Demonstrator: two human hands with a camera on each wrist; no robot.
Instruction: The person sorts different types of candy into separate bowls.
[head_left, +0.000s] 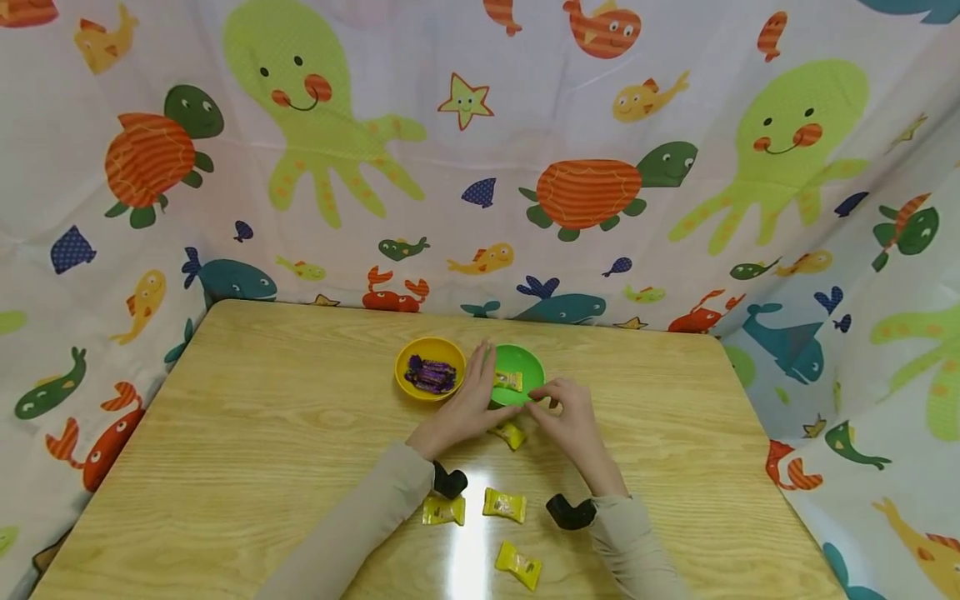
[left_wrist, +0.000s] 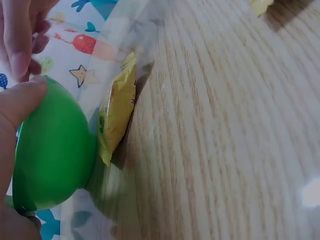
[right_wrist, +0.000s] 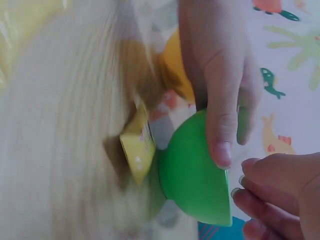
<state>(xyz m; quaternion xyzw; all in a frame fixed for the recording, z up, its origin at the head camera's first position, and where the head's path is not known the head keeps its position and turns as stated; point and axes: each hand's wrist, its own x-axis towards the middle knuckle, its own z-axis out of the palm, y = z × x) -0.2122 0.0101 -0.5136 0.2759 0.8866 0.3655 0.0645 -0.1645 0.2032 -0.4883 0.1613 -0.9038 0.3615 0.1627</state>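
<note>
The left hand (head_left: 467, 408) holds the green bowl (head_left: 531, 364), its thumb on the near rim and its straight fingers along the left side. At the bowl's right near edge is the right hand (head_left: 572, 417); in the right wrist view its bent fingertips (right_wrist: 240, 190) are just off the rim, with nothing visible between them. One yellow-wrapped piece (head_left: 510, 381) lies inside the bowl. Another yellow piece (left_wrist: 119, 107) lies on the table against the bowl's near side, beneath the hands.
A yellow bowl (head_left: 402, 385) with several purple-wrapped pieces (head_left: 431, 375) stands left of the green one. Nearer the front lie three yellow pieces, one (head_left: 444, 510) by the left sleeve, one (head_left: 505, 505) in the middle, one (head_left: 518, 566) lowest. A printed cloth (head_left: 450, 167) hangs behind the table.
</note>
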